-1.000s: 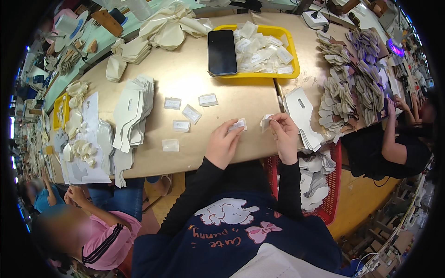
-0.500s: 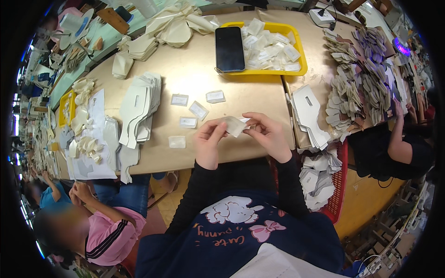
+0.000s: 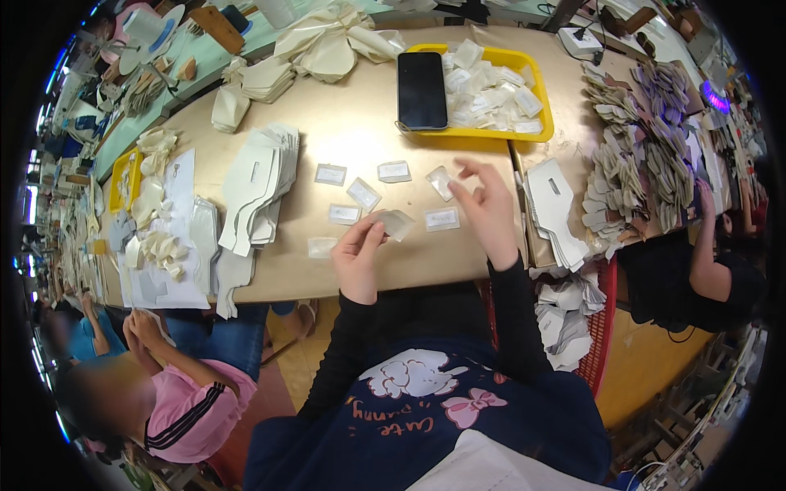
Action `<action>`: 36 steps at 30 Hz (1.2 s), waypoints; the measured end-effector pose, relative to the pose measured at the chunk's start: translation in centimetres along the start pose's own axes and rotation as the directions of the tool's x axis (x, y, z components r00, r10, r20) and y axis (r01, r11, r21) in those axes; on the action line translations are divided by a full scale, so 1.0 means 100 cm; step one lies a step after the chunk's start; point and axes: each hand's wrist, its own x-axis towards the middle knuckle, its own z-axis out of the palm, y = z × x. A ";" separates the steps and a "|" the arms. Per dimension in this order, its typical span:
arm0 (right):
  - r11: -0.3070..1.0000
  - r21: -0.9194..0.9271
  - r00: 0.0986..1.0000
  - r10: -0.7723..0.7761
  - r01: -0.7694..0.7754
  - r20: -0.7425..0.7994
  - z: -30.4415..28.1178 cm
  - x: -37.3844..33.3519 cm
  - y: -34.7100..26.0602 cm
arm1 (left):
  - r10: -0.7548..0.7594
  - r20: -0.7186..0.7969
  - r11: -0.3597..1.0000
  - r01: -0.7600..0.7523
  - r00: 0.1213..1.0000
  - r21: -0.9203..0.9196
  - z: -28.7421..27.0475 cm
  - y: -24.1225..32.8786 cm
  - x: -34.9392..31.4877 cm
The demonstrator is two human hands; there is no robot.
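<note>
My left hand (image 3: 359,255) pinches a small translucent patch (image 3: 397,224) between thumb and fingertips; whether it is one layer or several I cannot tell. To its right, my right hand (image 3: 490,214) is open, thumb and forefinger apart. Its thumb is close beside a tilted clear patch with a white label (image 3: 440,183) lying on the table; whether they touch is unclear. Below that lies another labelled patch (image 3: 442,218). Several more labelled patches lie left of centre, among them a tilted one (image 3: 363,195) and an upper one (image 3: 394,171).
A yellow tray (image 3: 536,119) heaped with similar patches stands at the far side, a black phone (image 3: 422,92) resting on its left edge. Stacks of cream cut pieces (image 3: 260,188) lie left, more (image 3: 555,209) right. A red basket (image 3: 604,327) is below. Co-workers sit on both sides.
My hands have come apart, the right moving right and away from me. Two more labelled patches now lie on the table near it. My left hand still holds a patch. The view has shifted slightly.
</note>
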 end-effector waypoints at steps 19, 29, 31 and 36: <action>0.728 0.651 0.971 0.091 -0.216 0.220 0.006 -0.066 -0.028 | 0.033 0.563 0.999 -0.018 0.826 -0.033 0.014 0.013 -0.015; 0.878 0.476 0.999 0.047 -0.052 0.024 0.011 -0.076 -0.033 | 0.362 0.484 0.728 -0.565 0.797 0.388 0.023 0.030 -0.015; 0.915 0.395 0.992 0.043 -0.086 0.115 0.004 -0.077 -0.037 | 0.401 0.499 0.668 -0.618 0.768 0.415 0.021 0.029 -0.012; 0.938 0.313 0.987 0.118 -0.148 0.113 0.002 -0.078 -0.044 | 0.488 0.600 0.474 -0.770 0.633 0.427 0.018 0.024 -0.005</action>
